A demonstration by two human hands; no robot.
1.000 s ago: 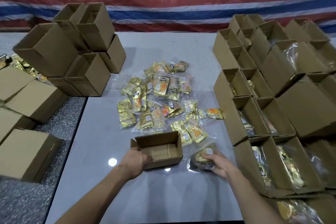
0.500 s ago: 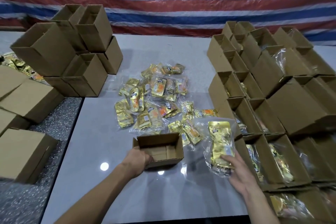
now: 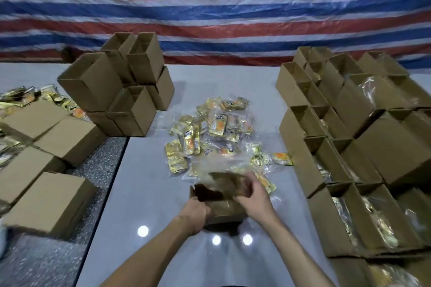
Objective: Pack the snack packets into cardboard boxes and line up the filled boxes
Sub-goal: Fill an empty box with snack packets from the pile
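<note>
An open cardboard box (image 3: 227, 211) sits on the grey table in front of me. My left hand (image 3: 197, 213) grips its near left corner. My right hand (image 3: 254, 198) holds a clear bag of gold snack packets (image 3: 224, 180), blurred by motion, at the box's open top. Behind the box lies a loose pile of gold and orange snack packets (image 3: 217, 130) in the middle of the table. How far the bag is inside the box is not clear.
Rows of open boxes with packets inside (image 3: 345, 212) fill the right side. A stack of empty boxes (image 3: 121, 91) stands at the back left. Closed boxes (image 3: 46, 202) and more packets (image 3: 21, 98) lie on the left surface. A striped tarp (image 3: 210, 18) hangs behind.
My right hand has carried the bag of packets from the right of the box to over its opening. The left hand stays on the box. The camera has tilted up.
</note>
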